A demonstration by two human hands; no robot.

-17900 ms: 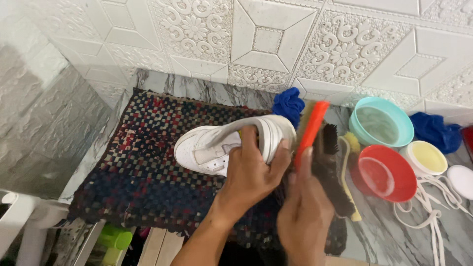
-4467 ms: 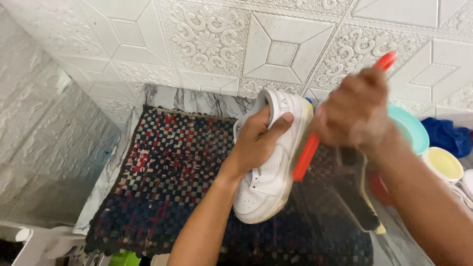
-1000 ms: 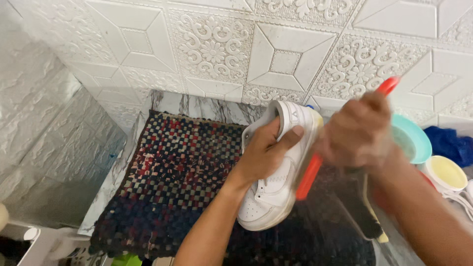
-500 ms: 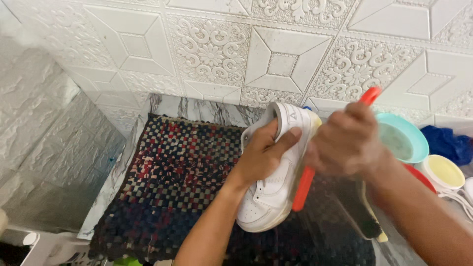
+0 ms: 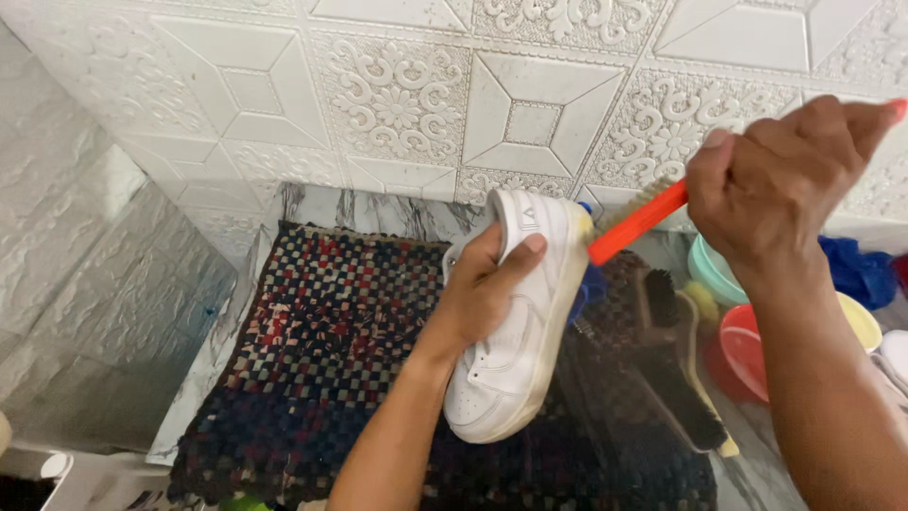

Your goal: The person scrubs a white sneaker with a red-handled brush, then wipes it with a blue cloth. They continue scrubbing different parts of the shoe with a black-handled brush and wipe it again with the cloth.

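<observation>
My left hand [image 5: 484,295] grips a white sneaker [image 5: 523,333] from the side and holds it tilted, toe down toward me, over a dark woven checkered mat [image 5: 322,360]. In my right hand [image 5: 777,180] is an orange-handled brush [image 5: 636,223], raised at the upper right. Its bristle end touches the sneaker's heel edge. The far end of the handle pokes out past my fingers.
A black shoe brush with a yellow handle [image 5: 683,371] lies on the mat's right side. Teal [image 5: 711,274], red [image 5: 745,348] and yellow [image 5: 861,320] bowls and a blue cloth [image 5: 859,269] sit at the right. An embossed white tiled wall [image 5: 407,104] rises behind; a grey wall stands on the left.
My right hand has lifted the brush up and to the right, from the sneaker's side to its heel edge. The sneaker stays held in about the same tilt.
</observation>
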